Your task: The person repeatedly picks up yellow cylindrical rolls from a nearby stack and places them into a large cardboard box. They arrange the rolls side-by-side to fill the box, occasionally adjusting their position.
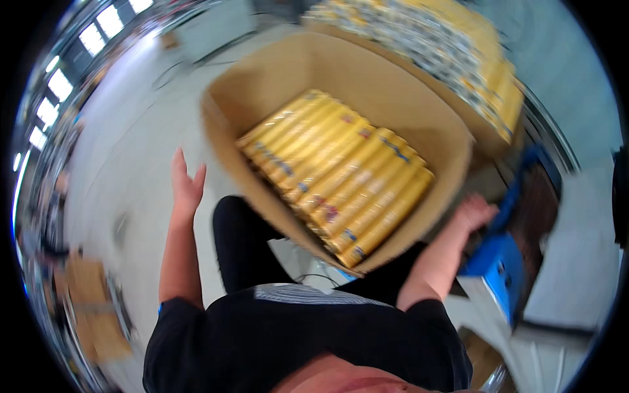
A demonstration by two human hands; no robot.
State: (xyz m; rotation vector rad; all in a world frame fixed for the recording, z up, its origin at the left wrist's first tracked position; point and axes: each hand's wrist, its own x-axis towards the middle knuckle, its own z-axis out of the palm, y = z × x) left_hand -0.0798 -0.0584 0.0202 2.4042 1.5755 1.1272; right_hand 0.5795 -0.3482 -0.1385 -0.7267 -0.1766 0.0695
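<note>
In front of me stands a large open cardboard box point(386, 82). Inside, long yellow tube-shaped packs point(327, 177) in shiny wrapping lie side by side in a slanting row. My left hand point(187, 188) is raised over the floor, left of the box and apart from it. Its thumb and fingers are spread, with nothing in them. My right hand point(474, 212) is by the box's right side, near a blue machine part. It is blurred, but its fingers look stretched out and nothing shows in them; whether it touches anything is unclear.
Behind the box, a second cardboard carton point(481, 134) is heaped with yellow and white packs point(426, 39). To my right are a blue machine part point(501, 272) and a grey tabletop point(570, 249). Flat cardboard point(98, 308) is at lower left; a dark cable point(167, 73) crosses the floor.
</note>
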